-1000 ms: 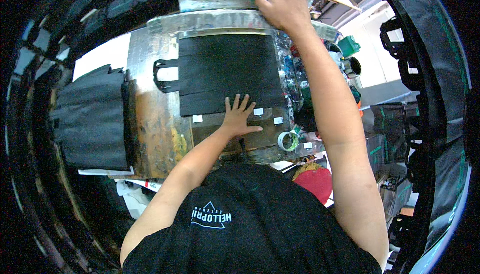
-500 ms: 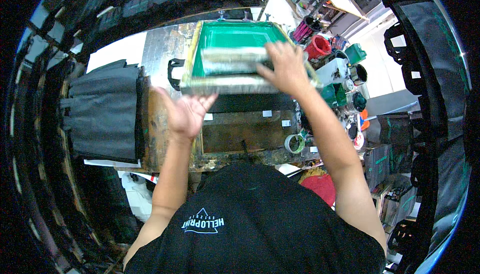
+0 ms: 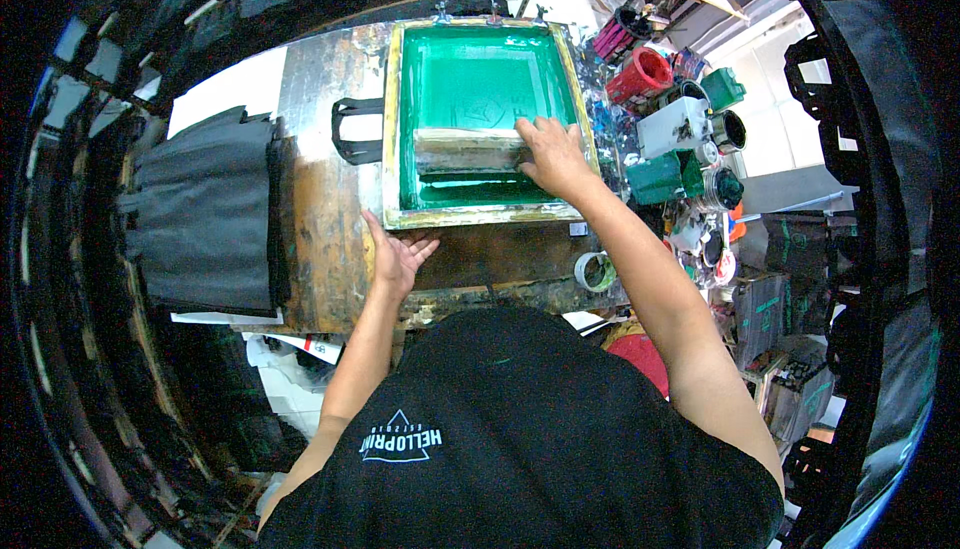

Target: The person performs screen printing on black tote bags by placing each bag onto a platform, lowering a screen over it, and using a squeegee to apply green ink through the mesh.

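Observation:
A screen-printing frame (image 3: 393,99) lies on the worktable, its mesh (image 3: 480,69) coated with wet green ink. Across the near half of the mesh rests a wide squeegee (image 3: 462,152) with a wooden handle, a dark green ink line along its near side. My right hand (image 3: 556,159) grips the squeegee's right end. By the frame's near left edge is my left hand (image 3: 398,261), palm up with fingers spread, close to or touching the rim and holding nothing. Black fabric handles (image 3: 350,134) stick out from under the frame on the left.
A stack of black fabric bags (image 3: 210,214) lies at the left of the table (image 3: 330,199). Ink containers crowd the right side, among them a red tub (image 3: 645,74) and a green container (image 3: 665,177). A tape roll (image 3: 595,272) sits near the front edge. Clamps (image 3: 495,14) stand at the frame's far side.
The frame's near edge has come down from a raised tilt to the table. My left hand has moved nearer with it, and my right hand has brought the squeegee lower onto the mesh.

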The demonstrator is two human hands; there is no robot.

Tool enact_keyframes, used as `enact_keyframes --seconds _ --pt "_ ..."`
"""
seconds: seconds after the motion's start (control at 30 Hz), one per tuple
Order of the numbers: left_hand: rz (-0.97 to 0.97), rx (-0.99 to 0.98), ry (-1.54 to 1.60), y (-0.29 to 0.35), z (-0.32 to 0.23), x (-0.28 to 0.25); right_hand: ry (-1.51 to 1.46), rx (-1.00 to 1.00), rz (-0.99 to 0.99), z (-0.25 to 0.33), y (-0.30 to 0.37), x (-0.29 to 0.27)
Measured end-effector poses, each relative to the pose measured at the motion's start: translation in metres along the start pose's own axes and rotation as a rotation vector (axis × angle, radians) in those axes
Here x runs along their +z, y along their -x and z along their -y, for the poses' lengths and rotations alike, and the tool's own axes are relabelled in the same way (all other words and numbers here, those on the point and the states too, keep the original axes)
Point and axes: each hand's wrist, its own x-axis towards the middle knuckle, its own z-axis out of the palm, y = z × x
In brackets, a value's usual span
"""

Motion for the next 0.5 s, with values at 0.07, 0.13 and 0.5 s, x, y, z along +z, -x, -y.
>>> enact_keyframes --seconds 0.07,0.13,0.5 --pt "-0.008 -0.001 0.005 -0.001 0.002 0.001 0.011 -0.003 0.012 0.001 0.003 0.001" --pt "0.004 0.004 0.011 -0.002 0.003 0.002 0.008 0.002 0.038 0.007 0.009 0.005" --pt "0.019 -0.035 -0.042 -0.003 0.0 0.004 0.106 0.011 -0.203 0.009 0.008 0.057"
